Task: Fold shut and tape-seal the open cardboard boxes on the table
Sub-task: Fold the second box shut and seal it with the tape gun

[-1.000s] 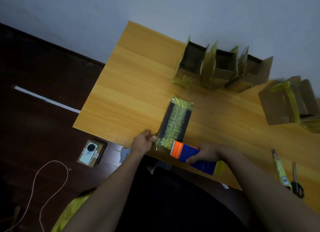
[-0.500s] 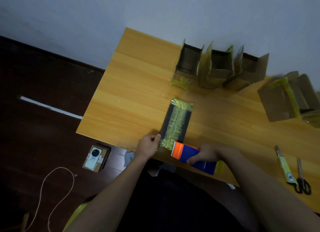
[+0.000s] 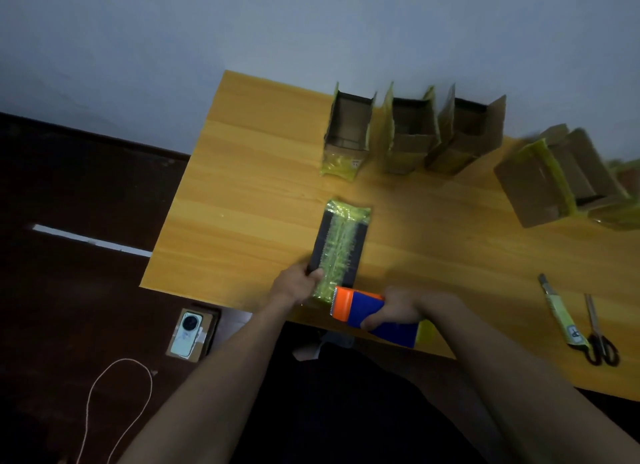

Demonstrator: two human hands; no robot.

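Note:
A dark closed box [image 3: 341, 245] with yellowish tape along its top seam lies near the front edge of the wooden table [image 3: 242, 186]. My left hand [image 3: 294, 285] grips its near left corner, thumb on the top. My right hand [image 3: 394, 307] holds a blue and orange tape dispenser [image 3: 367, 313] at the box's near end, its toothed blade facing the box. Three open cardboard boxes [image 3: 349, 131] [image 3: 410, 138] [image 3: 467, 134] stand in a row at the back. Another taped box [image 3: 554, 179] lies on its side at the right.
A utility knife [image 3: 561, 311] and scissors [image 3: 601, 339] lie at the right front of the table. On the dark floor to the left sit a small box with a phone-like device [image 3: 188, 333] and a looped white cord [image 3: 114, 394].
My left hand has slid from beside the box's near left corner onto it and now grips it. The view shifted slightly; the dispenser stays at the box's near end.

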